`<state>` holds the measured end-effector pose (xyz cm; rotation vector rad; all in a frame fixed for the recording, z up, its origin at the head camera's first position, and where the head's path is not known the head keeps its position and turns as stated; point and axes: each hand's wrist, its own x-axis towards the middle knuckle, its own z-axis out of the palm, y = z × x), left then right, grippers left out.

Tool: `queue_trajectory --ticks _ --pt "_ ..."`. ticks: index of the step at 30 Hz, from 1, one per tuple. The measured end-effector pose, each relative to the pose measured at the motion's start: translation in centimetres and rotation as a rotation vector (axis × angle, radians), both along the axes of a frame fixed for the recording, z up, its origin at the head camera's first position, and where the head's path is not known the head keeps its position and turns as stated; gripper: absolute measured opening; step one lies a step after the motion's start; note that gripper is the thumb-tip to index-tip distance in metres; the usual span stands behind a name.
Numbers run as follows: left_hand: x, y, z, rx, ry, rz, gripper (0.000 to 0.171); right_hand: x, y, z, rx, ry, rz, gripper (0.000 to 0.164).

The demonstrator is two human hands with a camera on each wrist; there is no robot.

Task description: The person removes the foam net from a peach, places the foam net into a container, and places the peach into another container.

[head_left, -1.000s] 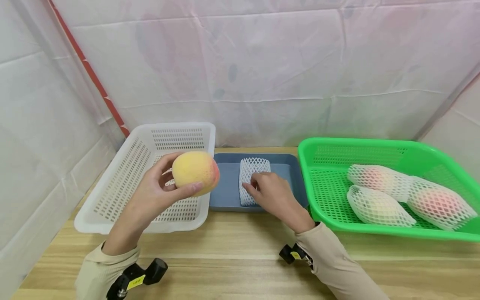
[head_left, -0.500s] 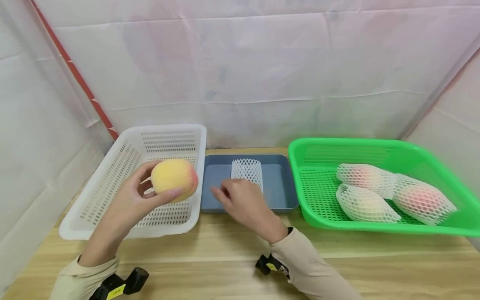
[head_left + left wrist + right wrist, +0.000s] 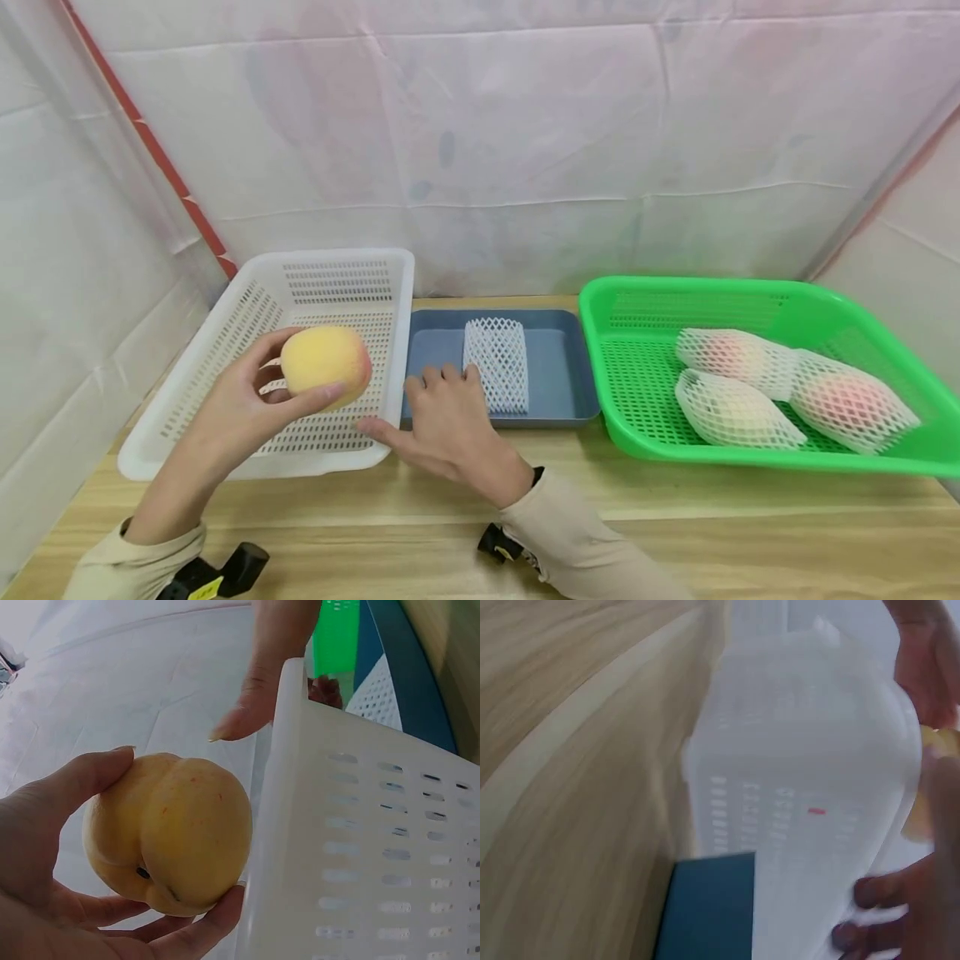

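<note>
My left hand (image 3: 228, 408) grips a yellow peach (image 3: 322, 367) with a pink blush, above the white basket (image 3: 405, 333). In the left wrist view the peach (image 3: 172, 832) sits between thumb and fingers, its crease and dark stem spot facing the camera. My right hand (image 3: 450, 425) is spread with nothing in it, over the near left edge of the blue-grey tray (image 3: 558, 367). Its thumb reaches toward the white basket's right rim. A white foam net sleeve (image 3: 498, 362) lies flat in the tray, just beyond the right fingertips.
On the right a green basket (image 3: 637, 392) holds several peaches in foam nets, such as one net-wrapped peach (image 3: 738, 408). All containers stand side by side on a wooden table (image 3: 375, 533). A white sheet (image 3: 525, 150) hangs behind them.
My right hand has moved left and off the foam net, its fingers spreading and uncovering the net. My left hand has shifted slightly left and lower with the peach.
</note>
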<state>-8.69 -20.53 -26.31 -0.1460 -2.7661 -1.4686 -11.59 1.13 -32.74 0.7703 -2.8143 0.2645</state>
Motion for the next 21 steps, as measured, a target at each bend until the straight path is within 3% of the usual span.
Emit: queue_trajectory --ticks 5,15,21 --pt "0.0 -0.3 -0.1 -0.038 0.003 -0.003 0.078 0.3 -0.5 0.4 -0.001 -0.143 -0.054 0.08" --pt "-0.3 -0.7 0.0 -0.137 0.023 -0.03 0.08 0.5 -0.9 0.6 -0.037 -0.203 -0.047 0.081" --pt "-0.5 -1.4 0.0 -0.221 0.038 -0.034 0.086 0.6 -1.0 0.7 -0.022 -0.183 -0.061 0.078"
